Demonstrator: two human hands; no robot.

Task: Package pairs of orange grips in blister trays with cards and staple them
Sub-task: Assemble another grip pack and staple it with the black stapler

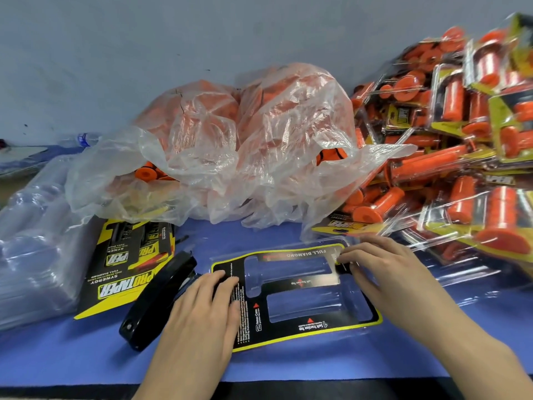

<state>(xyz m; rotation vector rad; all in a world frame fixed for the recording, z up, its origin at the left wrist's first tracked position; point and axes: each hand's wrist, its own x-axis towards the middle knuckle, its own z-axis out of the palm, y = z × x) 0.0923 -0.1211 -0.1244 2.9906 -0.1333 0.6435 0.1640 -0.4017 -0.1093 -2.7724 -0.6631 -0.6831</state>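
A clear blister tray with a black and yellow card [300, 327] inside lies flat on the blue table in front of me; both its grip pockets are empty. My left hand [207, 310] presses flat on the card's left end. My right hand [383, 269] pinches the tray's far right corner with its fingertips. A black stapler [157, 298] lies just left of my left hand, touching nothing I hold. Loose orange grips [145, 173] show inside a crumpled clear plastic bag [245, 145] behind the tray.
A stack of printed cards [127, 267] lies left of the stapler. Empty clear trays [37, 241] are piled at the far left. Several finished packs of orange grips [450, 157] are heaped at the right. The table's front edge [86, 388] is near me.
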